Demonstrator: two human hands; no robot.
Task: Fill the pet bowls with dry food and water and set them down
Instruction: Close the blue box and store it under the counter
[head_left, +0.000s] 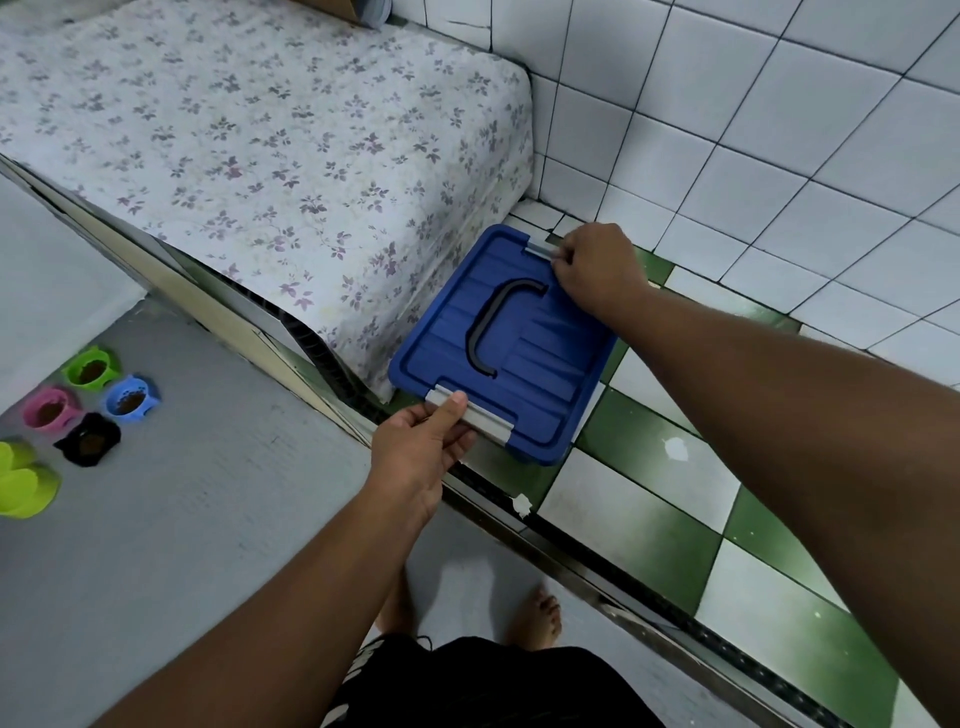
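A blue storage box (524, 358) with a black handle on its lid stands on the green and white tiled floor beside the mattress. My left hand (421, 449) grips the grey latch (475, 415) on its near side, thumb on top. My right hand (597, 270) pinches the grey latch (540, 250) on its far side. At the far left, on the grey floor, sit a green bowl (92, 368), a pink bowl (50, 409), a blue bowl (130, 398) and a black bowl (89, 440), each holding brown dry food.
A mattress (249, 156) with a floral sheet lies along the left of the box. A lime green container (23, 480) sits at the left edge. A metal door track (571, 551) separates grey floor from tiles. White tiled wall rises at right. My bare feet show below.
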